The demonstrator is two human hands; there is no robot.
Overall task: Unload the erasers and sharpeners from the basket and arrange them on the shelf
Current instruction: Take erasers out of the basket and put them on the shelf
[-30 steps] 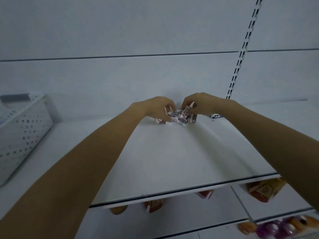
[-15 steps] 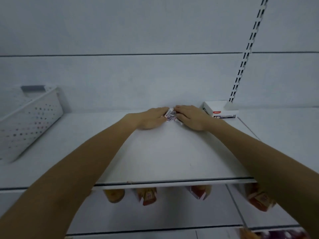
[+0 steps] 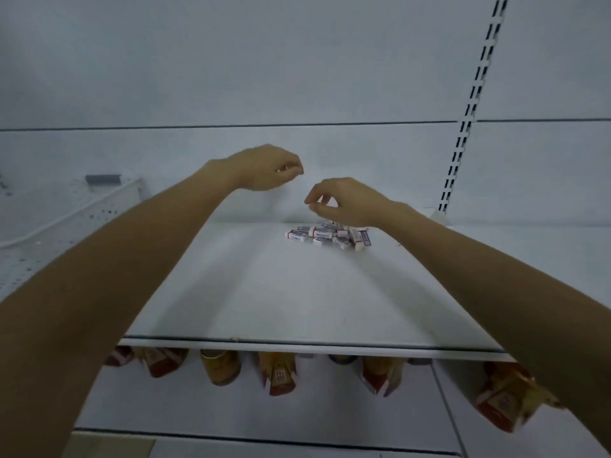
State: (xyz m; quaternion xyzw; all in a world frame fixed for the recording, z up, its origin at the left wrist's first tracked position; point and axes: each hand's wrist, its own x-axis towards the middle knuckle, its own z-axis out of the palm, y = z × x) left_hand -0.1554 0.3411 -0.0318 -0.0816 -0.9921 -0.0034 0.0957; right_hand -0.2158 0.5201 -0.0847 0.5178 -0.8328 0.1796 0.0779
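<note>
A loose heap of several small white erasers (image 3: 327, 235) with printed sleeves lies near the back of the white shelf (image 3: 297, 292). My left hand (image 3: 267, 168) hovers above and left of the heap, fingers loosely curled, holding nothing. My right hand (image 3: 344, 201) hangs just over the heap's right side, fingers relaxed and curled downward, with nothing between them. The white perforated basket (image 3: 66, 213) stands at the far left of the shelf; its contents are hidden.
A slotted black upright (image 3: 469, 104) runs up the back wall at the right. Below the shelf edge, several red and yellow packets (image 3: 277, 375) and a can hang or stand on the lower level.
Both hands have let go of the erasers and lifted off the shelf. The erasers now lie in a heap at the back. The white box seen at right earlier is out of sight.
</note>
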